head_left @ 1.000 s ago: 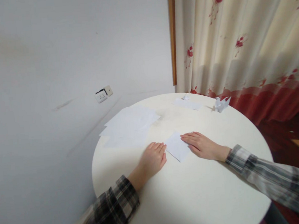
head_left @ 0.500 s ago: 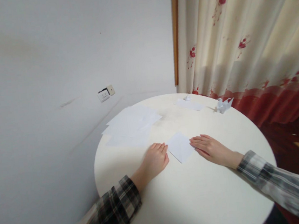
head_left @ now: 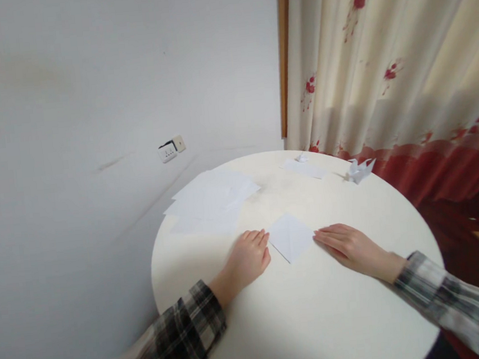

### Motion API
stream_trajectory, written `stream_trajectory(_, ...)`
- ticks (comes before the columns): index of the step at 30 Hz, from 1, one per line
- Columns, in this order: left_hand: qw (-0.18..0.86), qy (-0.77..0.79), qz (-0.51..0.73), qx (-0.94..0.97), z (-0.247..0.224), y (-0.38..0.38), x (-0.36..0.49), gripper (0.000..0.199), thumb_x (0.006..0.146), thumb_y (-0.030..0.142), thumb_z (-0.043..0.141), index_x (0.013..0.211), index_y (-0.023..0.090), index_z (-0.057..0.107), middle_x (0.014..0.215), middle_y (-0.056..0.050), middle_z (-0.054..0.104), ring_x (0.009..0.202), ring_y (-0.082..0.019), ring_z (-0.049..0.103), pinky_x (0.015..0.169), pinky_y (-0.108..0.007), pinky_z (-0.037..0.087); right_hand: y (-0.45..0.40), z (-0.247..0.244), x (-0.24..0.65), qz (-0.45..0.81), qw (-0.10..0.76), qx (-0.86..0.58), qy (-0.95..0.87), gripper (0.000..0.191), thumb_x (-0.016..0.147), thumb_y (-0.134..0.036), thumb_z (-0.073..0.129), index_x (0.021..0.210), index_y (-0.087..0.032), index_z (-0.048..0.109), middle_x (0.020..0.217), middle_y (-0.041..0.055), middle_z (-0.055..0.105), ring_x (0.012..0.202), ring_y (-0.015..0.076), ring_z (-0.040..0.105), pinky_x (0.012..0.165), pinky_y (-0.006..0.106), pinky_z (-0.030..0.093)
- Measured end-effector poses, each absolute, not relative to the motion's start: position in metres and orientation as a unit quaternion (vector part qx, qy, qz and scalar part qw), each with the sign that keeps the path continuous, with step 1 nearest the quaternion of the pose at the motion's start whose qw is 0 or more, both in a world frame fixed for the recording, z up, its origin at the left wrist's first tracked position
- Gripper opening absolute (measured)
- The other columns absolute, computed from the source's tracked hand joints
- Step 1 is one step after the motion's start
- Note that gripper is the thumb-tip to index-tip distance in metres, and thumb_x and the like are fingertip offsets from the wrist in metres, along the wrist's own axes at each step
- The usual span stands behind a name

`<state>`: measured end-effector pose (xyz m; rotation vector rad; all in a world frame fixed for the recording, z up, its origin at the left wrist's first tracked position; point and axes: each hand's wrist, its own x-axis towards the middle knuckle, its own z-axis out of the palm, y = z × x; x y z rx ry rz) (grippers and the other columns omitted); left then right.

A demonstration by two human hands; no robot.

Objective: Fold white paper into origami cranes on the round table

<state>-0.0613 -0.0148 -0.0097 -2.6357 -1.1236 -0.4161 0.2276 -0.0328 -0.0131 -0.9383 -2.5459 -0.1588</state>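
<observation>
A folded white paper square (head_left: 290, 238) lies flat on the round white table (head_left: 295, 321), one corner pointing towards me and a crease down its middle. My left hand (head_left: 249, 256) rests at its left corner with the fingers curled together; whether they pinch the paper's edge is too small to tell. At the right corner lies my right hand (head_left: 350, 247), palm down, fingers stretched out, fingertips at the paper's edge.
White sheets (head_left: 207, 199) overlap at the table's back left. At the back, a small folded paper piece (head_left: 301, 158) sits by another sheet (head_left: 306, 168). A paper crane (head_left: 359, 172) stands at the back right. A wall and a curtain (head_left: 340, 79) border the table.
My right hand has slid a little to the right, off the paper's surface to its right corner. My left hand and the paper are almost where they were.
</observation>
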Motion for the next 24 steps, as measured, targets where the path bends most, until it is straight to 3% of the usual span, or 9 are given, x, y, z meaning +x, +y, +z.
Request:
stream_trajectory(4, 0.094, -0.437, -0.191, -0.874, -0.012, -0.013, -0.060, 0.034, 0.083, 0.016, 0.040, 0.114, 0.013, 0.053, 0.102, -0.009, 0.064, 0.094, -0.021, 0.056, 0.082, -0.037, 0.044, -0.029, -0.012, 0.226, 0.006, 0.226, -0.375, -0.899, 0.046, 0.089, -0.028, 0.041, 0.133, -0.018, 0.036, 0.122, 0.0111, 0.055, 0.112, 0.0208, 0.051, 0.093, 0.039, 0.045)
stream_trajectory(8, 0.069, -0.464, -0.245, -0.849, -0.014, -0.002, -0.042, 0.036, 0.084, 0.016, 0.040, 0.118, 0.016, 0.049, 0.106, -0.008, 0.062, 0.099, -0.020, 0.055, 0.087, -0.035, 0.043, -0.021, -0.010, 0.219, 0.031, 0.207, -0.320, -0.924, 0.070, 0.082, -0.047, 0.050, 0.139, -0.016, 0.023, 0.138, 0.0144, 0.038, 0.125, 0.0246, 0.036, 0.103, 0.043, 0.034)
stream_trajectory(13, -0.026, -0.489, -0.320, -0.811, -0.017, 0.023, -0.011, 0.034, 0.089, 0.021, 0.033, 0.118, 0.016, 0.049, 0.108, -0.007, 0.062, 0.100, -0.017, 0.057, 0.090, -0.032, 0.043, -0.013, -0.006, 0.202, 0.041, 0.211, -0.237, -0.947, 0.077, 0.077, -0.055, 0.053, 0.138, -0.015, 0.027, 0.138, 0.0151, 0.036, 0.127, 0.0240, 0.033, 0.105, 0.042, 0.029)
stream_trajectory(18, -0.168, -0.499, -0.442, -0.726, -0.017, 0.038, -0.006, 0.032, 0.091, 0.022, 0.028, 0.112, 0.016, 0.051, 0.101, -0.006, 0.065, 0.094, -0.015, 0.060, 0.087, -0.032, 0.047, -0.009, -0.003, 0.191, 0.035, 0.242, -0.203, -0.948, 0.071, 0.079, -0.045, 0.053, 0.137, -0.015, 0.027, 0.135, 0.0151, 0.041, 0.126, 0.0233, 0.034, 0.105, 0.041, 0.029)
stream_trajectory(24, -0.188, -0.463, -0.499, -0.708, -0.014, 0.031, -0.016, 0.029, 0.091, 0.026, 0.031, 0.107, 0.016, 0.053, 0.102, -0.007, 0.065, 0.096, -0.016, 0.060, 0.088, -0.033, 0.046, 0.002, -0.011, 0.200, 0.084, 0.290, -0.295, -0.907, 0.064, 0.072, -0.024, 0.054, 0.133, -0.016, 0.034, 0.131, 0.0127, 0.046, 0.120, 0.0235, 0.042, 0.100, 0.041, 0.036)
